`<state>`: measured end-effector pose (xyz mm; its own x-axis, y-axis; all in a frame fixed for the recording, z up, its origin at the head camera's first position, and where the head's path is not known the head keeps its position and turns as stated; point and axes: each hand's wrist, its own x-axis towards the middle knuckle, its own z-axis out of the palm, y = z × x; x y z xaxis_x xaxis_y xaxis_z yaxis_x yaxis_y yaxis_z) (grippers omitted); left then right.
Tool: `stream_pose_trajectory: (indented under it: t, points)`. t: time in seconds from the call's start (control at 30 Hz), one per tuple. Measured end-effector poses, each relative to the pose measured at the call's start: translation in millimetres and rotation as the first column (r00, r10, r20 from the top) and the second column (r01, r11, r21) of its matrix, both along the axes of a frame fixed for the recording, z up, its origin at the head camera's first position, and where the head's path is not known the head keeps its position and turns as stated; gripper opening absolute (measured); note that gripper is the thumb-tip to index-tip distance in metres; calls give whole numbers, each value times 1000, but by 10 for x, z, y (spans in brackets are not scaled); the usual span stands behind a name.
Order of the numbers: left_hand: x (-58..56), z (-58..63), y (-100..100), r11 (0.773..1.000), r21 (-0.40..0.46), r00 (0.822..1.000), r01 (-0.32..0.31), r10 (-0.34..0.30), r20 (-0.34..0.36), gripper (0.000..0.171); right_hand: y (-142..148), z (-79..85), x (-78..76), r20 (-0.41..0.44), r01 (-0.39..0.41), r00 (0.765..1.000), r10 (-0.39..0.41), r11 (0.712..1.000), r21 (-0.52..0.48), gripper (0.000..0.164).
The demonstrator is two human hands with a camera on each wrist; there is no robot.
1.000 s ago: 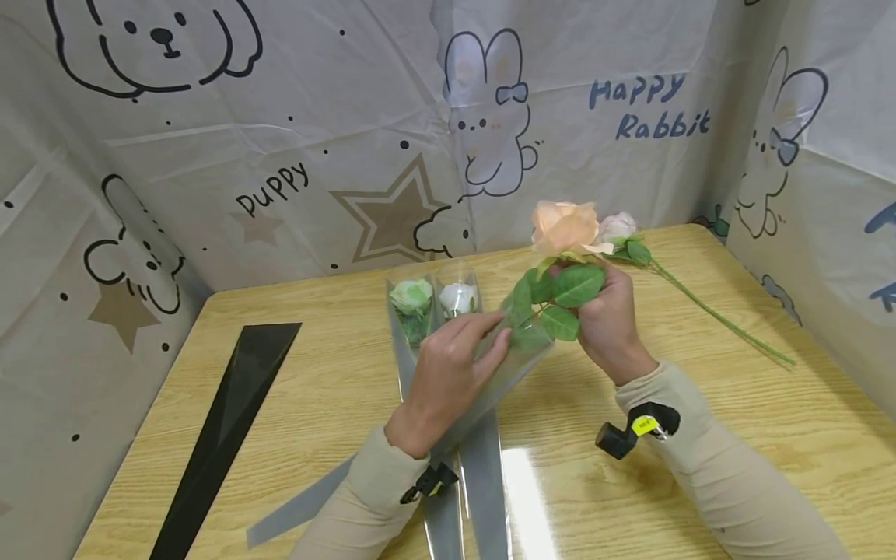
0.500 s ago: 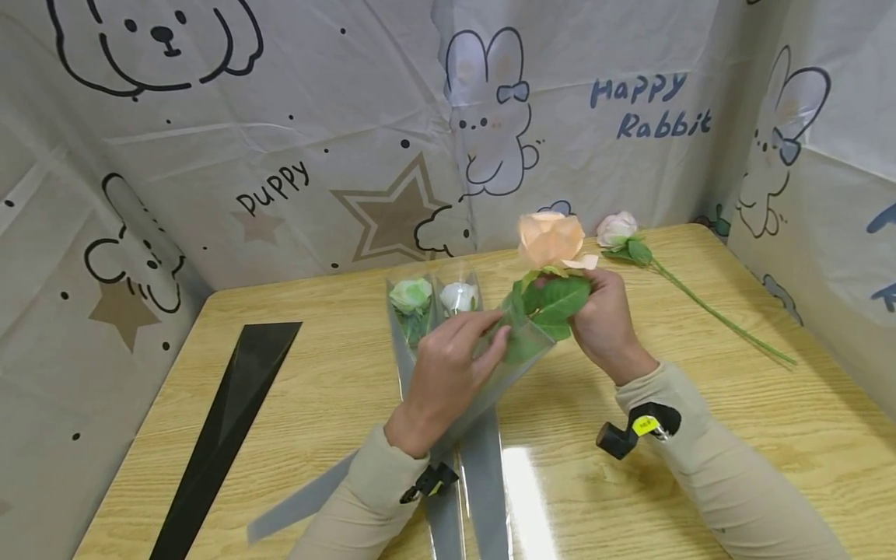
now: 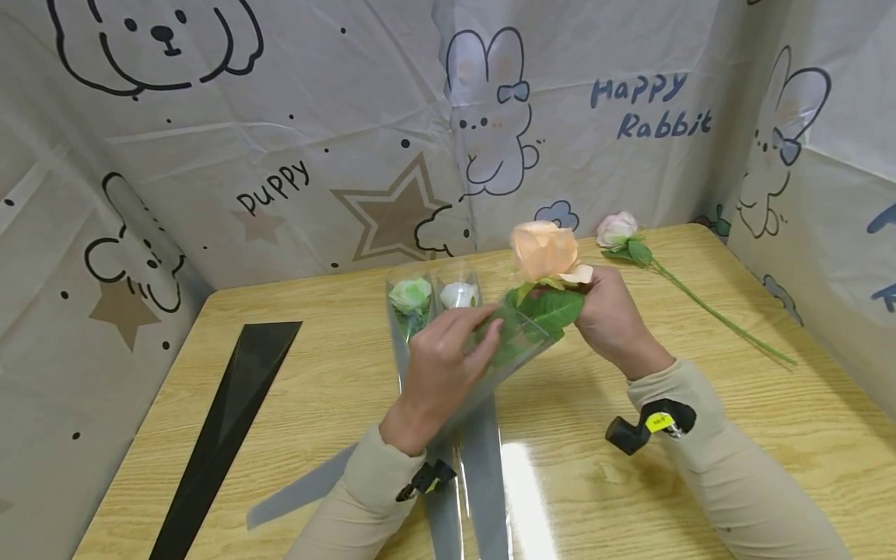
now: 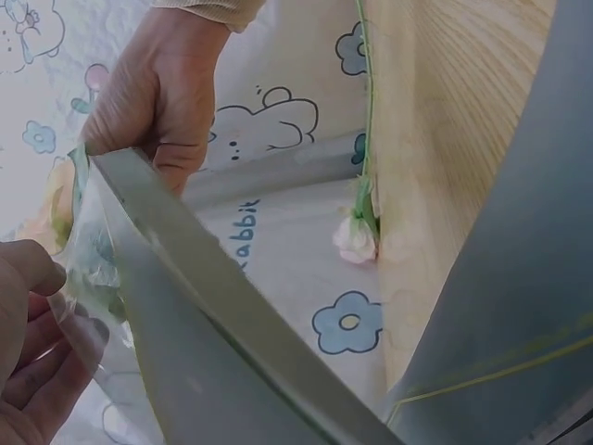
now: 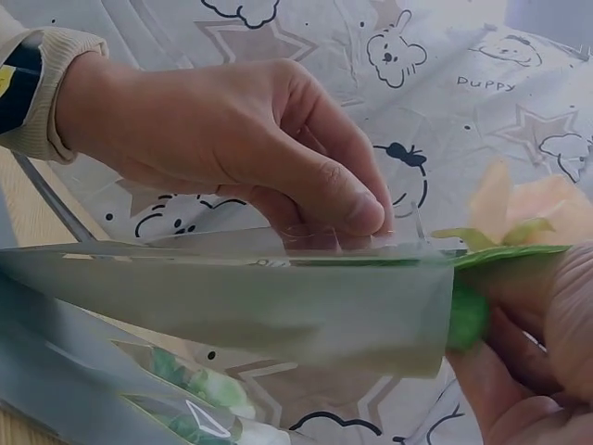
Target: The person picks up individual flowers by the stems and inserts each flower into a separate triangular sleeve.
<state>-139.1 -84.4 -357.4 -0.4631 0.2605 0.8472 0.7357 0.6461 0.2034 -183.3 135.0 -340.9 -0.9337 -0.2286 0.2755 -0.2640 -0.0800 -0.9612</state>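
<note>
Head cam gives the whole layout: left hand (image 3: 444,369) pinching the clear sleeve (image 3: 483,393) near its mouth, right hand (image 3: 612,319) gripping the peach rose (image 3: 542,250) just under the bloom, leaves partly in the sleeve, bloom outside it. Green rose (image 3: 411,295) and white rose (image 3: 458,295) lie sleeved behind, black sleeve (image 3: 227,435) off left, pale pink rose (image 3: 617,229) at far right.

Left wrist cam catches the left fingertips through the film, but crops the bloom behind it. Pink rose shows here too.

Right wrist cam skips that one, but shows the left thumb at the sleeve's edge and right fingers curled under the bloom, which the head cam mostly hides.
</note>
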Motion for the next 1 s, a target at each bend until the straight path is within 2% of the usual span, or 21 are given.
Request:
stream_pose_trajectory:
  t: [0.1,0.27,0.33,0.4,0.53,0.67,0.87,1.0]
  points:
    - [2,8,-3,1000,2,1000,2,-2,-5,16,-6,8,3,20,-8,1000,7,999,37,30]
    - [7,12,2,1000,-5,1000,17,-17,-14,16,-10,22,17,48,-19,999,20,1000,-12,38]
    - [10,13,6,1000,-6,1000,19,-19,-16,16,-5,37,28,46,-6,999,6,1000,3,40]
    - [13,14,9,1000,-8,1000,21,-21,-18,16,0,55,42,39,14,999,-16,999,44,36]
    - [19,15,9,1000,-9,1000,19,-19,-12,15,4,91,71,18,49,998,-53,985,168,16]
    - [22,19,9,1000,-5,1000,21,-21,-6,14,-7,115,95,-3,61,998,-62,966,249,28]
    - [26,31,6,999,5,999,35,-34,-31,14,-10,108,92,12,29,999,-33,966,257,32]
    - [19,45,-9,999,21,998,29,-27,-58,14,1,116,87,22,33,999,-41,961,276,31]
